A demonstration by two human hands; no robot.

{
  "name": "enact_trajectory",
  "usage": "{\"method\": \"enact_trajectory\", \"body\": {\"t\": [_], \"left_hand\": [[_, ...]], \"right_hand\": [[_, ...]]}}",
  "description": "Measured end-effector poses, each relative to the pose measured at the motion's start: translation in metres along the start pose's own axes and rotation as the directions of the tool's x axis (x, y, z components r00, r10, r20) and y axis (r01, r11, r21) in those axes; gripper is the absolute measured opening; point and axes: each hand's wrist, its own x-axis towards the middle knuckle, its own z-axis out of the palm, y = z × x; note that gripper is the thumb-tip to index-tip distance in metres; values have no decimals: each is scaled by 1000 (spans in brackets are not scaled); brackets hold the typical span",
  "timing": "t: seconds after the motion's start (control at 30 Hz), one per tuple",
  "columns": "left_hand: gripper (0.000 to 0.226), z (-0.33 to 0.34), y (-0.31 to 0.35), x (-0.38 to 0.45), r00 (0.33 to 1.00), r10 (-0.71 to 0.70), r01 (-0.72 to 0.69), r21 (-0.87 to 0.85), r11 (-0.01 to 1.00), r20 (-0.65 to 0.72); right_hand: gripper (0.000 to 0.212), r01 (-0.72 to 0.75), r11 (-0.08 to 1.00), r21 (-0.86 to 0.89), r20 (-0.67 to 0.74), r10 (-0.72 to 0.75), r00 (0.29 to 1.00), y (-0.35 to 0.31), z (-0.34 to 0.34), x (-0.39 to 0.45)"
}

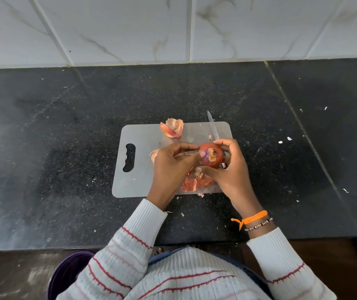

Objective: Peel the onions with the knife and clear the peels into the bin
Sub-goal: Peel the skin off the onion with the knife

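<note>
Onion [211, 155] held above the cutting board [143, 135], cupped with the knife [213, 128] in curled right hand [229, 169] while left hand [171, 163] pinches skin, so peels [195, 182] drop boardward.

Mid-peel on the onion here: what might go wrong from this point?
1. The knife lies on the cutting board just beyond the right hand, its blade tip past the board's far edge; a careless reach might catch the blade.
2. Peels lie loose on the board, and scraps are already on the counter; more may scatter before they reach the bin.
3. The onion is held in the air by the fingers of both hands; it may slip.
</note>
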Motion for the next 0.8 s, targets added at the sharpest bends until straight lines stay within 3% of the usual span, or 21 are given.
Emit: {"method": "enact_trajectory", "body": {"t": [0.17,0.37,0.47,0.57,0.7,0.8], "left_hand": [[7,2,-3,2,993,112,-106,111,988,-45],[11,2,-4,2,988,151,-146,162,976,-24],[9,-3,-6,5,986,162,-152,189,970,-40],[8,-7,-9,10,995,80,-72,128,989,-54],[20,-6,-7,7,991,23,-21,-12,1000,128],[25,-5,0,3,945,-42,83,-113,990,324]], "right_hand": [[63,9,1000,3,-10,-9,1000,-1,2,-2],[60,30,999,-31,-2,-31,1000,-3,3,-3],[60,18,999,38,36,-19,999,-5,0,-3],[61,-44,983,177,63,34,997,-5,-1,-3],[65,-83,978,193,15,82,997,-3,1,-5],[68,-80,983,164,-1,81,997,-3,-1,-4]]}}
